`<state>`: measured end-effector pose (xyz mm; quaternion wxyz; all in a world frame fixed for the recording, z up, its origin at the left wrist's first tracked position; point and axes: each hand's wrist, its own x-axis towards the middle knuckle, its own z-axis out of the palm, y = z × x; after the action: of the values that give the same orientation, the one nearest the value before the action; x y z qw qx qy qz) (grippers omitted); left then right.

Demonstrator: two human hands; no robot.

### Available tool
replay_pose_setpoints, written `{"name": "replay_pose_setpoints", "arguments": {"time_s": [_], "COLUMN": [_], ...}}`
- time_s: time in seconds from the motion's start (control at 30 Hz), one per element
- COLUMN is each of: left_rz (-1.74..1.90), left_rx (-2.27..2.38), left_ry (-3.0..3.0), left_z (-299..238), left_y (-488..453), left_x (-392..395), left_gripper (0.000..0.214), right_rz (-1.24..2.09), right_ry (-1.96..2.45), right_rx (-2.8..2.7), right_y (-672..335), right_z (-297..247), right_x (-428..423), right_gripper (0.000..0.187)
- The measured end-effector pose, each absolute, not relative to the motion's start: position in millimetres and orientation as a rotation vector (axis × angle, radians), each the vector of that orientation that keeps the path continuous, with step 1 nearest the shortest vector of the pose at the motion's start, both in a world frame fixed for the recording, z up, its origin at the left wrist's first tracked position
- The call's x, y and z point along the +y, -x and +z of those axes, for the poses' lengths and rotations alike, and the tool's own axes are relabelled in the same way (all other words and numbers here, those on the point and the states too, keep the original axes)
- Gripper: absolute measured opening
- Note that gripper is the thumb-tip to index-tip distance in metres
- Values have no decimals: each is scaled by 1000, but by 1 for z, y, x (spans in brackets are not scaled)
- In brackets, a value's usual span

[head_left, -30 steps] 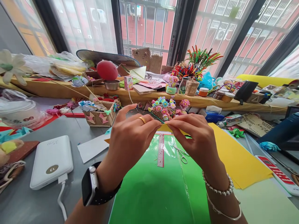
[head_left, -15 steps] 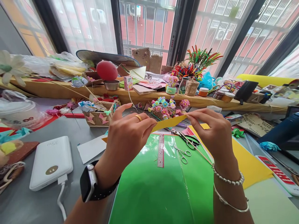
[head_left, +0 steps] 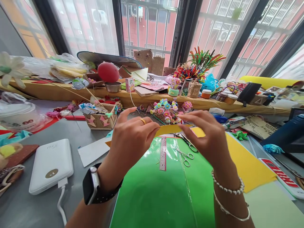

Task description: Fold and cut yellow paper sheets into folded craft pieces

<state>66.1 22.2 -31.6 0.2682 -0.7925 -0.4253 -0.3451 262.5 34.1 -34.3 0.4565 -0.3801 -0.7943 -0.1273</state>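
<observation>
My left hand (head_left: 131,139) is closed, pinching a yellow paper strip (head_left: 168,129) between thumb and fingers. The strip stretches to the right above the green mat (head_left: 152,193); part of it is hidden behind my left hand. My right hand (head_left: 206,133) is at the strip's right end, thumb and fingertips apart, with the thumb in front of the paper. Whether the thumb touches it I cannot tell. Under the strip lie a pink ruler (head_left: 163,155) and small silver scissors (head_left: 186,156). Black-handled scissors (head_left: 193,147) are partly hidden by my right hand.
At left are a white power bank (head_left: 53,164) with a cable, a white card (head_left: 93,152) and a cardboard box (head_left: 101,122). Yellow sheets (head_left: 249,164) lie at right. Behind stand colourful craft flowers (head_left: 165,109) and a cluttered ledge (head_left: 147,98).
My right hand has moved left and slightly down, and its pinch on the strip's end has opened. The strip's right end has dropped. My left hand stays nearly in place.
</observation>
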Motion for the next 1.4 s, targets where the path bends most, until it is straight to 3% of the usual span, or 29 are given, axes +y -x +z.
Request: {"name": "replay_pose_setpoints", "arguments": {"time_s": [0.37,0.8,1.07,1.4], "left_rz": [-971,-884,-891,-933], "left_rx": [-1110,-1182,-1162,-1146], "left_ry": [2204,2149,2242,2214], "left_z": [-28,-29,-32,-30], "left_y": [-72,-62,-75,-74], "left_x": [16,22,18,15], "left_gripper": [15,17,18,17], "right_rz": [-269,-431,-246,-212], "right_ry": [869,1147,870,852], "right_rx": [-2061,-1840,-2075,-2100], "right_y": [-249,-286,-246,-243], "right_z": [-35,-38,-37,-36], "right_x": [29,50,30,28], "right_gripper": [11,12,14,11]}}
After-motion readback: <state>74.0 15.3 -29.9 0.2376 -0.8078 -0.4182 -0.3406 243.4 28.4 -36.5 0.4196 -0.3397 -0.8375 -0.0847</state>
